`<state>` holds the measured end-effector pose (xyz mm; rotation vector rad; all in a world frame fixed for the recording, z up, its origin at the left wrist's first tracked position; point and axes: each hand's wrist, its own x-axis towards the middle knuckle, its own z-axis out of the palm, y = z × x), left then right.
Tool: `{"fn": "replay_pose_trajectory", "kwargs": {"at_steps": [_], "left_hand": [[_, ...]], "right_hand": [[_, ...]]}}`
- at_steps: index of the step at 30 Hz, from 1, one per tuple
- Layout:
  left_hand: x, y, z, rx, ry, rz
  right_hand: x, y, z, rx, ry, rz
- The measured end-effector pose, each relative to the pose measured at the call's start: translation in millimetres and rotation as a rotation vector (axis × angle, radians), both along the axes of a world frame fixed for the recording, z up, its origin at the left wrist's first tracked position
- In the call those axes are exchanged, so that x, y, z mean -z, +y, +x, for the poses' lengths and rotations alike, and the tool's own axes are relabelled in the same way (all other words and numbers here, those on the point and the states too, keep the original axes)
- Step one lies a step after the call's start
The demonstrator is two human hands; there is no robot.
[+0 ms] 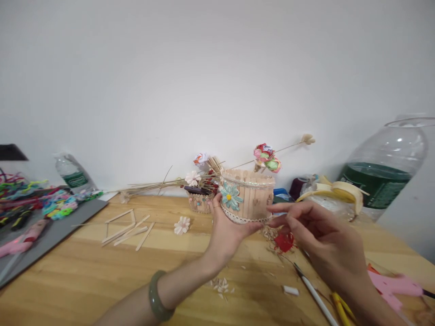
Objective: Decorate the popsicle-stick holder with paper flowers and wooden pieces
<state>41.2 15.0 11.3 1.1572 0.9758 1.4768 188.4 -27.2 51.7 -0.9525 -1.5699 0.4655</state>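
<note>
A round holder made of wooden craft sticks (pixel 249 192) is raised above the table, with lace trim along its lower edge and a sparkly band near the top. A blue-green flower with a yellow centre (pixel 231 197) decorates its left side. My left hand (pixel 226 228) grips the holder from below and the left, thumb along the bottom. My right hand (pixel 316 231) is at the holder's lower right, fingers apart and partly bent, nothing visible in them. Whether its fingertips touch the holder I cannot tell. A red scrap (pixel 284 242) lies just beyond that hand.
Loose craft sticks (pixel 127 231) and a pale flower (pixel 182 225) lie left. Behind stands a smaller decorated holder (pixel 200 202). At right are a banana peel (pixel 335 192), a large bottle (pixel 384 167), a pink glue gun (pixel 394 285) and a pencil-like tool (pixel 314 292).
</note>
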Motion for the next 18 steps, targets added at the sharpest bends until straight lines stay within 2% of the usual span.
{"fn": "replay_pose_trajectory", "kwargs": {"at_steps": [2,4,6,9,11,13,18], "left_hand": [[-1.1,0,0,0.004,-0.005,-0.002],[-1.3,0,-1,0.000,-0.007,-0.001],[-0.7,0,-1,-0.005,-0.004,0.001],[0.5,0,-1,-0.006,-0.002,-0.004],[0.5,-1,0,-0.003,-0.012,-0.007],[-0.7,-4,1,-0.002,-0.022,-0.016],[-8.7,-10,4,0.069,-0.115,-0.035]], "right_hand": [[-0.9,-3,3,-0.126,0.067,-0.087],[-2.0,-4,6,-0.158,0.046,-0.091],[-2.6,-3,7,-0.045,-0.039,-0.014],[-0.4,5,7,0.190,-0.306,0.227],[2.8,13,6,0.273,-0.502,0.414],[6.2,19,5,0.310,-0.612,0.538],[9.9,25,3,0.327,-0.672,0.539]]}}
